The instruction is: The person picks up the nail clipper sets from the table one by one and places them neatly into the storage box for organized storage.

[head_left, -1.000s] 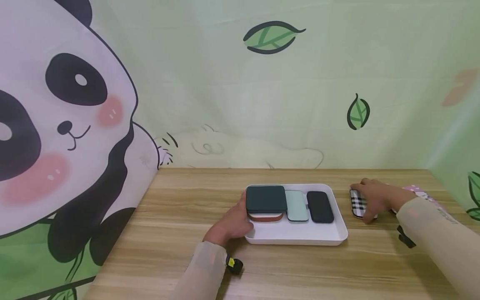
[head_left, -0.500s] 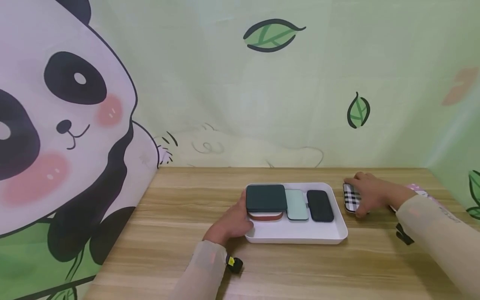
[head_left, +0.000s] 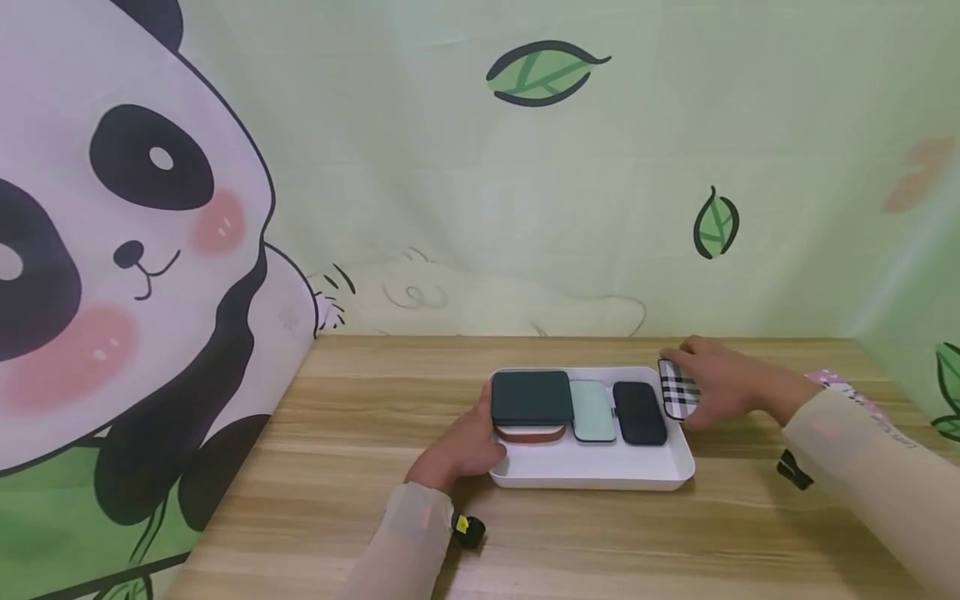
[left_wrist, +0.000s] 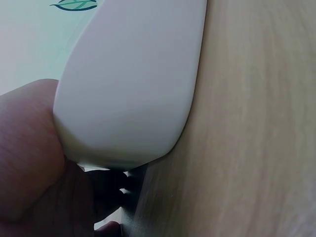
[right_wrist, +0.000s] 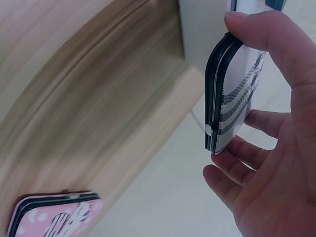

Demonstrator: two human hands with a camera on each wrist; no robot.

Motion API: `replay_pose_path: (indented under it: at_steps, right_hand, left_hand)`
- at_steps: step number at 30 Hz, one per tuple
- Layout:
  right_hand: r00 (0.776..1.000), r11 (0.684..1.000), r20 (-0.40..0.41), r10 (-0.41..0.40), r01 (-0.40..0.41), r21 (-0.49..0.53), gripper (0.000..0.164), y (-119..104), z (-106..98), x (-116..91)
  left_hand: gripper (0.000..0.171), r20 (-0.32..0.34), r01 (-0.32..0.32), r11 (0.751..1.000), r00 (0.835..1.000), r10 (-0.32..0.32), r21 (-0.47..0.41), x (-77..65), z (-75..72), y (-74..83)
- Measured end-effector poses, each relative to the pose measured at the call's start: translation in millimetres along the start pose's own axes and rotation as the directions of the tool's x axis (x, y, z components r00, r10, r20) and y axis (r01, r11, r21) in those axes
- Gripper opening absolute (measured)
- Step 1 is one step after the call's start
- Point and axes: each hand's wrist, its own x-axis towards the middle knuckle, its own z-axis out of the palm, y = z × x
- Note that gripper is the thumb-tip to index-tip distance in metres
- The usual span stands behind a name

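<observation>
My right hand (head_left: pixel 726 385) pinches a black-and-white plaid clasp case (head_left: pixel 678 393) by its edges, over the right rim of the white tray (head_left: pixel 592 482). The right wrist view shows the plaid case (right_wrist: pixel 237 94) shut and raised off the table, thumb on one end and fingertips on the other. At the tray's left end my left hand (head_left: pixel 467 437) grips the wall; in the left wrist view the tray's outer wall (left_wrist: pixel 128 89) fills the middle. Inside the tray lie a dark green case (head_left: pixel 532 397) over a brown-edged one (head_left: pixel 531 434), a mint case (head_left: pixel 593 412) and a black case (head_left: pixel 640 414).
A pink patterned case (right_wrist: pixel 59 215) lies on the wooden table (head_left: pixel 360 417), right of the tray; in the head view the right forearm partly covers it. A printed cloth with a panda and leaves (head_left: pixel 547 73) hangs behind the table.
My right hand has lifted the plaid case from the table and carried it left to the tray's right rim. My left hand and the tray have stayed put.
</observation>
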Motion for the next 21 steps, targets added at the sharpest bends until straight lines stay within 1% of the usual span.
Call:
replay_pose_path:
  at_steps: [5, 15, 21]
  right_hand:
    - [1.000, 1.000, 0.013, -0.008, 0.008, 0.000, 0.103, -10.3, -1.9, 3.8]
    - [0.999, 1.000, 0.034, -0.017, 0.016, 0.017, 0.102, -30.5, 1.1, 19.2]
    - [0.997, 0.999, 0.062, -0.048, 0.047, 0.012, 0.099, -43.3, 8.0, 28.0]
  left_hand:
    - [0.101, -0.025, -0.020, 1.000, 0.999, 0.020, 0.005, 1.9, 2.4, -2.4]
    - [0.101, -0.016, 0.019, 1.000, 1.000, -0.019, 0.001, 0.9, 3.5, -4.1]
    - [0.100, -0.023, 0.001, 1.000, 1.000, -0.001, 0.007, 1.5, 3.0, -2.9]
